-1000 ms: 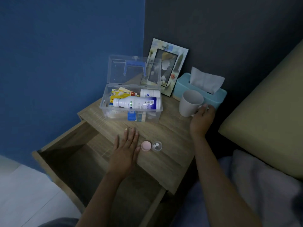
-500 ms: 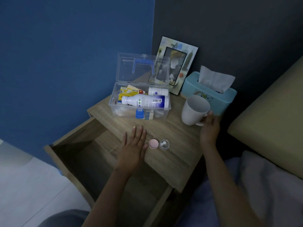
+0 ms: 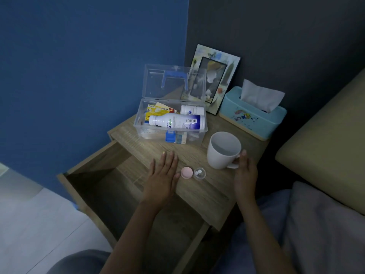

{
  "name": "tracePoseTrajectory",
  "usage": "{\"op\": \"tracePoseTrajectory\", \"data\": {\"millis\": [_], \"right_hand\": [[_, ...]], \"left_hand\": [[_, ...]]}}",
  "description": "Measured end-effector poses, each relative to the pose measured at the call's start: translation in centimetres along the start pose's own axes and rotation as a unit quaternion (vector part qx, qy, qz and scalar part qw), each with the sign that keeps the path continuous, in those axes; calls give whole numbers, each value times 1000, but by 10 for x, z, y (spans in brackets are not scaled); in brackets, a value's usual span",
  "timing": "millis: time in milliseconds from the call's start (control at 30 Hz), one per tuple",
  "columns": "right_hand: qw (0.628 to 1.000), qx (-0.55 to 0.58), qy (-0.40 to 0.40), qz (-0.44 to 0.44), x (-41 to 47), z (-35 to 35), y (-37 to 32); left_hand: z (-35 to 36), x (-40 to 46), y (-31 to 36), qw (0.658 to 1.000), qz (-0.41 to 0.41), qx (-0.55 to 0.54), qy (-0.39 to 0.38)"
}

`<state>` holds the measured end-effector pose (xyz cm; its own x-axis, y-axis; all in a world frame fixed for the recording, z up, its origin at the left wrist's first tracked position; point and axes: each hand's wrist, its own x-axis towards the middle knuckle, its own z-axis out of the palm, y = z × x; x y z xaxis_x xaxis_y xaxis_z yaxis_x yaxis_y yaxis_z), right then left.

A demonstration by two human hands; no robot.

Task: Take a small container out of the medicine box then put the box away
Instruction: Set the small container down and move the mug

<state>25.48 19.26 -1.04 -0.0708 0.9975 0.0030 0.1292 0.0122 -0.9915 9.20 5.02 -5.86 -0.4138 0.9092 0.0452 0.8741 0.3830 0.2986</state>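
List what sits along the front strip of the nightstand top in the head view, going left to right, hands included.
left hand flat on the wood → pink lid → small clear container with two white pills → white mug → right hand at the mug's handle.

At my nightstand's [image 3: 199, 192] back edge a picture frame [image 3: 214, 78] leans beside a teal tissue box [image 3: 251, 115]; a white mug [image 3: 222, 150] stands near its right edge, drawer [image 3: 98, 186] open
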Motion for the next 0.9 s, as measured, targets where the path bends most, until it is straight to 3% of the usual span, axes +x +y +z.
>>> {"op": "tracePoseTrajectory", "data": {"millis": [400, 500, 633, 733, 900], "right_hand": [[999, 16, -17, 23, 10, -3, -2], [1000, -10, -4, 11, 10, -6, -17], [993, -20, 16, -116, 19, 2, -68], [992, -9, -53, -116, 47, 42, -111], [980, -97, -172, -1, 122, 138, -129]], "left_hand": [[-2, 0, 1, 1000, -1, -1, -4], [-8, -1, 1, 999, -10, -47, 5], [-36, 3, 1, 971, -66, -140, 182], [-59, 23, -10, 944, -108, -170, 263], [-82, 71, -37, 920, -201, -270, 199]]}}
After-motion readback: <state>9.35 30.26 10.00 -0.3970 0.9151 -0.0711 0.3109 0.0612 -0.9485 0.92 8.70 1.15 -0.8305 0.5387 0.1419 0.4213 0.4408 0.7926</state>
